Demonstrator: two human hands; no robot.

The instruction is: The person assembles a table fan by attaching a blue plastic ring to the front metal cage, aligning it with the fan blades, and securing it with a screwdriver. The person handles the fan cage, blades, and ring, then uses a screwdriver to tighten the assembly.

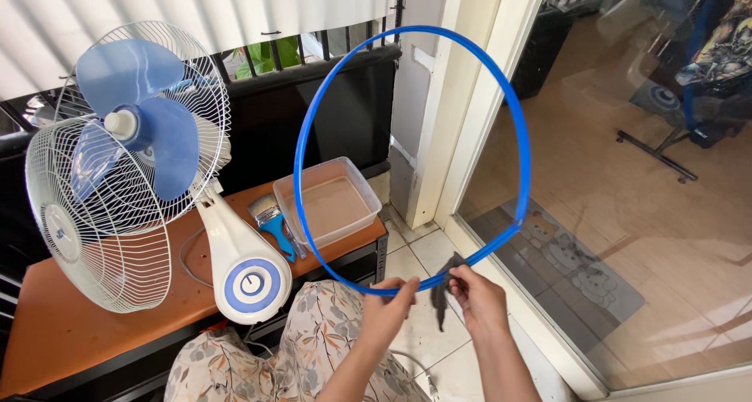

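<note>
Pinching blue ring (337, 81) bottom: left hand (388, 308); right hand (478, 296) holding dark cloth (440, 292).

Bright, sharp daylight (glass reflections)

Daylight falls across white floor tiles (423, 253) on a narrow balcony, where a low orange-brown surface (94, 324) stands against a dark railing (329, 112) under a white corrugated blind (235, 7), beside a cream door frame (462, 97) and a glass sliding door (627, 175) reflecting a wooden floor.
</note>
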